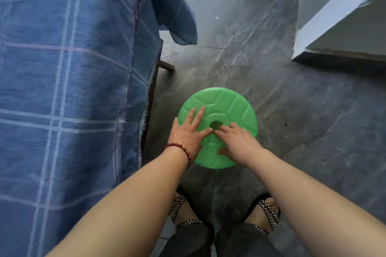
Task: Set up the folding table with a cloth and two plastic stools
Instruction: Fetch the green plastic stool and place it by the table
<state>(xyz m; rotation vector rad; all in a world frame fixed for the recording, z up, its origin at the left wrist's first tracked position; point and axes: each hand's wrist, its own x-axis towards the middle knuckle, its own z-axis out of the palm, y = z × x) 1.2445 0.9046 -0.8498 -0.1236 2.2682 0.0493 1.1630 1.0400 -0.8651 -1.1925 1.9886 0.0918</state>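
Stool (234, 106): green, round seat seen from above; it stands on the floor (271, 48) directly before the person, just beside the hanging edge of the cloth (62, 69).
Left hand (188, 133): lies flat on the near-left part of the seat; fingers (201, 113) straight and spread, pointing away from the body; thumb reaches toward the hole (215, 125).
Right hand (238, 142): rests on the near-right part of the seat; fingers (224, 130) close together and a little bent, tips just beside the hole, not inside it; nothing is pinched.
Key relation: seat is under both palms, with the hole between the two hands; both hands are equally near; worktop lies to the left of the stool, its leg (167, 66) beyond the left hand.
Axis: seat is round, so it has no long axis; stool looks upright.
Step, as I judge: positioning this stool by the worktop; cloth is already on; a second stool is not in view.
Next move, as I judge: a push to the left would bring the stool nearer the cloth edge.
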